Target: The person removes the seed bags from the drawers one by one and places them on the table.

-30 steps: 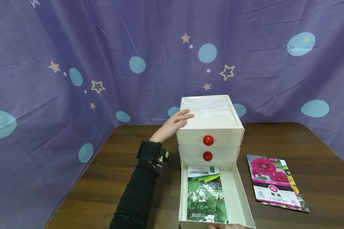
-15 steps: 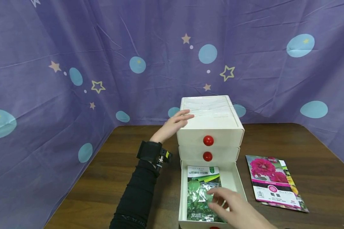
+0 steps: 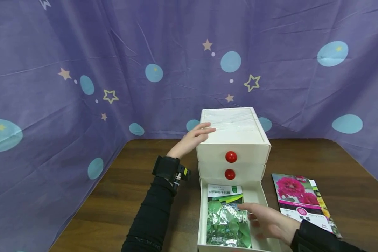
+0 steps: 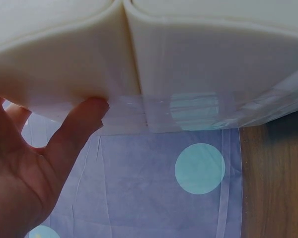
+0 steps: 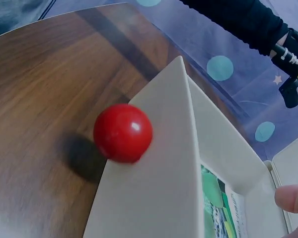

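A white drawer box with red knobs stands on the table, its bottom drawer pulled out. A green seed packet, printed with round green gourds, lies flat in that drawer. My left hand rests its fingers on the box's top at the left edge; in the left wrist view its thumb presses the side wall. My right hand hangs over the drawer's right side, index fingertip overlapping the packet's right edge, other fingers bent below. The right wrist view shows the drawer's red knob untouched.
Right of the drawer lie stacked packets, the top one a pink flower packet, partly behind my right wrist. The wooden table runs out to both sides. A purple curtain with stars and dots hangs behind.
My right hand has let go of the drawer front and moved up and over the packet, then slightly right. The left hand stays on the box. The head view has shifted a little.
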Motion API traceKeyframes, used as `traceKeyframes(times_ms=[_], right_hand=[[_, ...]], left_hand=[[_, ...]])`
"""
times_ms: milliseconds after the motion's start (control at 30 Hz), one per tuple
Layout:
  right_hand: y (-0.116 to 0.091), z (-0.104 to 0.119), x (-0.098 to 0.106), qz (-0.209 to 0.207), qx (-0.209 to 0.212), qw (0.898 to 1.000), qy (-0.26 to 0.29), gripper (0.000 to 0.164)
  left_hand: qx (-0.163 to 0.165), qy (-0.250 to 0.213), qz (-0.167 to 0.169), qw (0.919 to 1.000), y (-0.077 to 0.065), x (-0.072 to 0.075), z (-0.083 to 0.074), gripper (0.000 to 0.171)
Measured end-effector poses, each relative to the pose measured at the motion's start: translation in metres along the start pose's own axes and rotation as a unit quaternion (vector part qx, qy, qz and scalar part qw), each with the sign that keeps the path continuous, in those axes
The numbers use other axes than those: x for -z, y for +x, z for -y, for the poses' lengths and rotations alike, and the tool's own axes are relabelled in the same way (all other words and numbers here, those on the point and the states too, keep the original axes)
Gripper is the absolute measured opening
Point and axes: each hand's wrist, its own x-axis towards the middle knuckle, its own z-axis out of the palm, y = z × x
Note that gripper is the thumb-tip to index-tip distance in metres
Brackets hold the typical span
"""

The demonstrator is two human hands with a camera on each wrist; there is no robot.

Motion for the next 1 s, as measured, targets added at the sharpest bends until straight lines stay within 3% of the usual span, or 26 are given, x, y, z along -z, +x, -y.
traceKeyframes(times_ms=[200,333,467,733,1000], right_hand=[[0.006,0.001,-0.012,-0.010,0.006,1.000,0.024,0.025],[0.009,-0.003,-0.016,-0.021,0.019,0.998,0.055,0.018],[0.012,-0.009,-0.013,-0.006,0.055,0.995,0.082,0.010],[0.017,-0.011,-0.003,0.079,0.104,0.986,0.107,0.027],[0.007,-0.007,0.018,0.148,0.126,0.974,0.115,0.024]], left_hand=[[0.000,-0.003,0.000,1.0000,0.001,-0.001,0.000,0.046],[-0.002,-0.002,0.002,1.0000,0.000,-0.002,-0.001,0.046],[-0.001,-0.008,0.005,1.0000,0.000,-0.002,-0.001,0.046],[-0.005,-0.008,0.005,0.9999,0.002,-0.001,0.001,0.046],[0.004,-0.006,0.003,1.0000,0.000,-0.002,0.001,0.046]])
